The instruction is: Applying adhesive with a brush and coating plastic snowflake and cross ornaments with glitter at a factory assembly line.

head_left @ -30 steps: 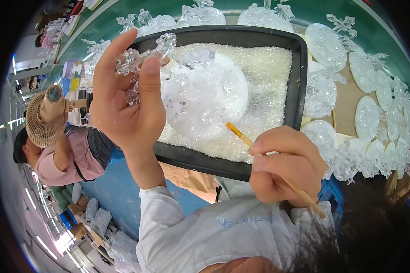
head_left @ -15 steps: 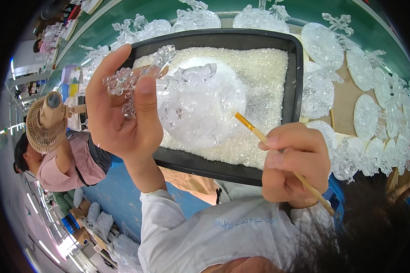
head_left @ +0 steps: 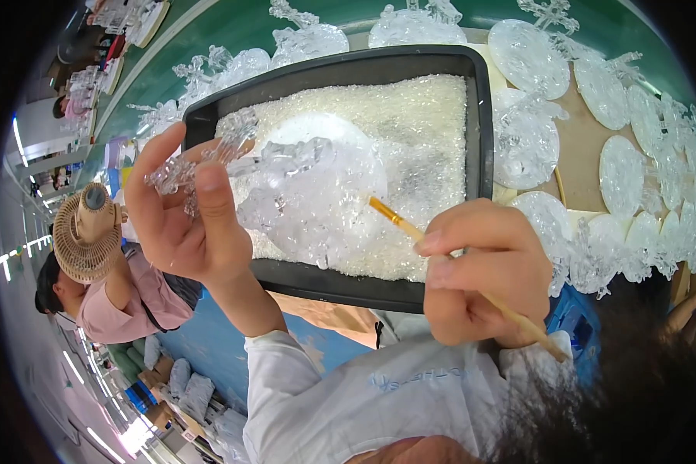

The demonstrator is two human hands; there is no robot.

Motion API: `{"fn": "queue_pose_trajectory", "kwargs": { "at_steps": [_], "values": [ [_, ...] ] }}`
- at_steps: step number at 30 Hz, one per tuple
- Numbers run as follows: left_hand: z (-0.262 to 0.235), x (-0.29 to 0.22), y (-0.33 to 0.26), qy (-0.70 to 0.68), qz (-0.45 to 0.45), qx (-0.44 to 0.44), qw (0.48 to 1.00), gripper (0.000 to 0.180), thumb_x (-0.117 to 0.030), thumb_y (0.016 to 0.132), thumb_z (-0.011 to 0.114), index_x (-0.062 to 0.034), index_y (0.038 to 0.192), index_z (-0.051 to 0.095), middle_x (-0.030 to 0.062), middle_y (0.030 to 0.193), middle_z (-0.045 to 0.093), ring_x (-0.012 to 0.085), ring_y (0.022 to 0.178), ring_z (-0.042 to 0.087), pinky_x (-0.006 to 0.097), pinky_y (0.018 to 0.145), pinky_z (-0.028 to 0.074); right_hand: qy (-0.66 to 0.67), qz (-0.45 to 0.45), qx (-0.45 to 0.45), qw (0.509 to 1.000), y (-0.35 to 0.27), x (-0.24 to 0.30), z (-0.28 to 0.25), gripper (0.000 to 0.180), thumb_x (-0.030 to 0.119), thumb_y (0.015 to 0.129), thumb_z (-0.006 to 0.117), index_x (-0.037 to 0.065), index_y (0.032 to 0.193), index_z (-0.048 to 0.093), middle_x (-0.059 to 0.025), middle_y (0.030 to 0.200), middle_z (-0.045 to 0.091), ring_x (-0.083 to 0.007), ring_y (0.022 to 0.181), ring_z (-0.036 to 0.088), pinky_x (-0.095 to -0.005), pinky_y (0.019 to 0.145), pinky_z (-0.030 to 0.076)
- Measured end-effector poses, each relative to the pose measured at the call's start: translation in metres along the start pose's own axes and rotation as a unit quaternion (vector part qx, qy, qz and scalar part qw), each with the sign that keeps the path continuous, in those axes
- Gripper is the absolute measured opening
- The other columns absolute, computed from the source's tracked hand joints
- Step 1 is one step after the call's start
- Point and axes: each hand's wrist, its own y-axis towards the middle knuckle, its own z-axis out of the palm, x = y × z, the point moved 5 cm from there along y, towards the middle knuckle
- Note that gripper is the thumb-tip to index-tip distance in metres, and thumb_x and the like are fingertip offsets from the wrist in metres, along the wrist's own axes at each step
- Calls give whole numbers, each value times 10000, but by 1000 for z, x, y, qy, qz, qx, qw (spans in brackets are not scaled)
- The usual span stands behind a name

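Note:
My left hand (head_left: pixel 189 209) grips a clear ornament (head_left: pixel 317 193) by its cross-shaped top, between thumb and fingers. The ornament's round, frosted disc base hangs over the tray, with clear moulded shapes on it. In my right hand (head_left: pixel 487 271) a thin paintbrush (head_left: pixel 398 220) with a wooden handle and yellow bristles is held like a pen. Its tip is at the right edge of the disc; whether it touches cannot be told. Below both hands lies a black tray (head_left: pixel 481 131) filled with pale, glittering granules (head_left: pixel 429 100).
Several similar clear ornaments (head_left: pixel 530 58) stand around the tray's far and right sides, some on brown board (head_left: pixel 584 166). The table is green (head_left: pixel 348 17). At left are a beige fan (head_left: pixel 89 236) and a person in a pink shirt (head_left: pixel 124 309).
The view has shifted a little, so the tray and both hands sit further left. My left hand still grips the ornament and my right the paintbrush, its tip still near the disc's right side.

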Motion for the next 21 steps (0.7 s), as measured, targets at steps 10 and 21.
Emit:
{"fn": "queue_pose_trajectory", "kwargs": {
  "at_steps": [10,21],
  "values": [
    [-6,4,1,-23,7,-16,1000,405,-141,908,697,77,1207,532,150,1032,674,98,741,635,167,629,469,26,-5,-18,999,1,1,-2,280,-100,697,620,56,930,599,-158,972,606,-250,742,639,-313,611,533],
    [-11,3,1,-57,45,-45,996,414,-179,906,694,59,1203,531,151,972,686,109,706,629,197,646,487,58,-6,-16,998,-1,0,-2,313,-119,674,618,56,932,588,-156,974,598,-252,718,631,-322,611,537]
  ]
}}
